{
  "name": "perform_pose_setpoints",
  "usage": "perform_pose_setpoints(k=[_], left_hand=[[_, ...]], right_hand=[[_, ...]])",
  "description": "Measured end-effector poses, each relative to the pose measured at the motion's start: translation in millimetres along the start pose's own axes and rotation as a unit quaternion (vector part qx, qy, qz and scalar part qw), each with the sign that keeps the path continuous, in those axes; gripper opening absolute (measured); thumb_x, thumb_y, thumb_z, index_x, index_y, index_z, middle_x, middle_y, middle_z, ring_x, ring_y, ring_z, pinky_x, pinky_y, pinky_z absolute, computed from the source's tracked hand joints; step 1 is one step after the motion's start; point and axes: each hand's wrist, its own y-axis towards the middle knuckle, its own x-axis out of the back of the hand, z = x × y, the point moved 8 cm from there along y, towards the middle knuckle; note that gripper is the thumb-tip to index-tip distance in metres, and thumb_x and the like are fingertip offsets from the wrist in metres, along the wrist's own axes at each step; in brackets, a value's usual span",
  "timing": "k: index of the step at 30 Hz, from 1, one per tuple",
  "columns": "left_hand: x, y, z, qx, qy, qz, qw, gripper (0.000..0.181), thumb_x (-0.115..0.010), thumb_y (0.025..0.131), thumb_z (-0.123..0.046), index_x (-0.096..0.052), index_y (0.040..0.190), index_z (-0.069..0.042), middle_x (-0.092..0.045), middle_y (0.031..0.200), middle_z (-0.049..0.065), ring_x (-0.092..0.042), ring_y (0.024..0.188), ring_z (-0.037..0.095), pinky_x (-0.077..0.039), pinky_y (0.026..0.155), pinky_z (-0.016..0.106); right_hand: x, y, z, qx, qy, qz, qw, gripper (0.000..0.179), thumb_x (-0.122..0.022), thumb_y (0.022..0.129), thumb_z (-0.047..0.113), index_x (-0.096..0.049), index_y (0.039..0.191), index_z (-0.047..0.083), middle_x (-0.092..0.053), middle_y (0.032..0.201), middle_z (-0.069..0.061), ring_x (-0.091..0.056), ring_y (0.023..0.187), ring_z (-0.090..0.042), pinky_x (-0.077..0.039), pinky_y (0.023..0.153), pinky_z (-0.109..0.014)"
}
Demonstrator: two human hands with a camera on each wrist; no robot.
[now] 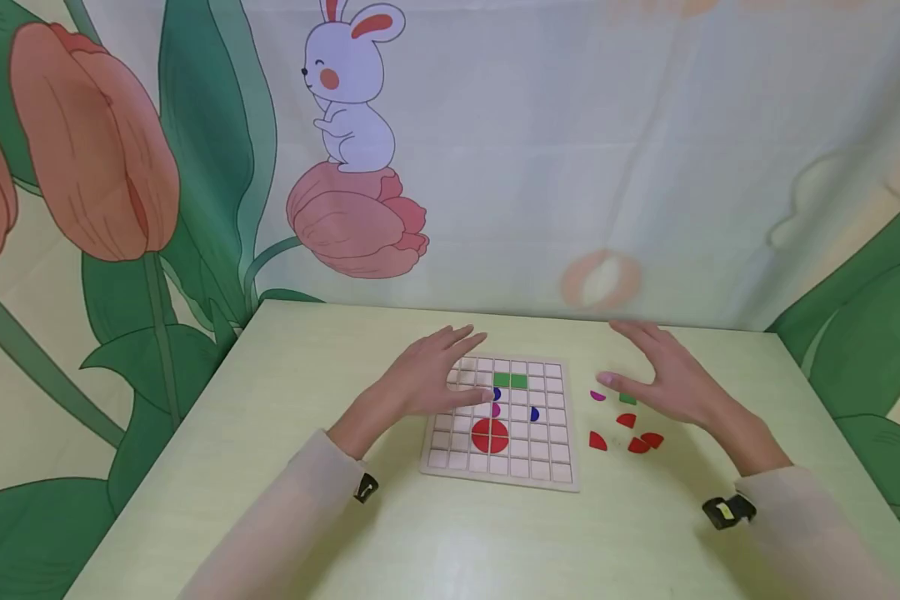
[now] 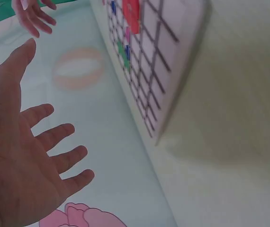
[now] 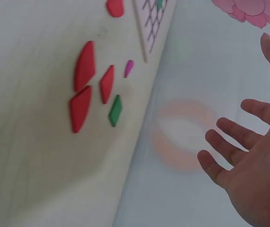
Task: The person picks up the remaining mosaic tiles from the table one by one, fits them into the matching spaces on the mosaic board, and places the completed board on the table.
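A square white grid board (image 1: 551, 475) lies on the table. On it sit a red circle of quarter pieces (image 1: 490, 436), two green squares (image 1: 510, 381), a magenta half-round piece (image 1: 496, 410) and dark blue half-round pieces (image 1: 535, 414). My left hand (image 1: 427, 375) is held over the board's left side with fingers spread and nothing in them. My right hand (image 1: 675, 379), also empty with fingers extended, hovers above the loose pieces right of the board. Those are several red quarter pieces (image 3: 84, 66), a green piece (image 3: 115, 110) and a magenta piece (image 3: 129, 68).
The pale table (image 1: 270, 392) ends at the back against a printed curtain (image 1: 510, 167) with a rabbit and tulips. Dark devices are strapped at the left wrist (image 1: 366, 487) and the right wrist (image 1: 729, 511).
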Motion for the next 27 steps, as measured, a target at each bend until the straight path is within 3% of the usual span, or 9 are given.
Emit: perform_pose_setpoints(k=[9, 17, 21, 27], left_hand=[[-30.9, -13.3, 17.6, 0.001, -0.009, 0.047, 0.9989, 0.1, -0.07, 0.087, -0.075, -0.032, 0.168, -0.029, -0.025, 0.176, 0.003, -0.017, 0.162, 0.036, -0.025, 0.126, 0.061], [-61.2, -15.7, 30.1, -0.015, -0.004, 0.087, 0.9961, 0.105, -0.071, 0.085, -0.077, -0.032, 0.168, -0.026, -0.024, 0.175, 0.004, -0.015, 0.163, 0.034, -0.024, 0.128, 0.055], [-69.0, -17.0, 28.2, -0.03, -0.001, 0.094, 0.9951, 0.109, -0.071, 0.083, -0.079, -0.033, 0.168, -0.024, -0.024, 0.175, 0.007, -0.015, 0.162, 0.036, -0.024, 0.129, 0.054], [-71.1, -16.2, 23.4, -0.027, 0.002, 0.103, 0.9943, 0.112, -0.075, 0.08, -0.079, -0.033, 0.168, -0.025, -0.02, 0.176, 0.007, -0.013, 0.163, 0.036, -0.021, 0.13, 0.053]], right_hand=[[-19.5, -8.2, -44.6, -0.019, 0.085, 0.004, 0.9962, 0.081, -0.079, 0.096, 0.046, -0.046, 0.156, 0.002, -0.055, 0.149, -0.023, -0.054, 0.13, -0.044, -0.048, 0.106, -0.066], [-48.4, -10.4, -91.1, -0.075, 0.083, 0.028, 0.9934, 0.059, -0.081, 0.097, 0.03, -0.059, 0.142, -0.001, -0.064, 0.131, -0.021, -0.059, 0.116, -0.038, -0.056, 0.094, -0.051], [-56.8, -8.4, -100.0, -0.084, 0.083, 0.032, 0.9925, 0.048, -0.082, 0.096, 0.026, -0.065, 0.135, 0.002, -0.066, 0.124, -0.016, -0.059, 0.111, -0.034, -0.056, 0.091, -0.043], [-63.0, -2.3, -99.9, -0.078, 0.089, 0.036, 0.9923, 0.034, -0.083, 0.095, 0.02, -0.072, 0.122, 0.004, -0.062, 0.114, -0.012, -0.057, 0.104, -0.031, -0.054, 0.082, -0.036]])
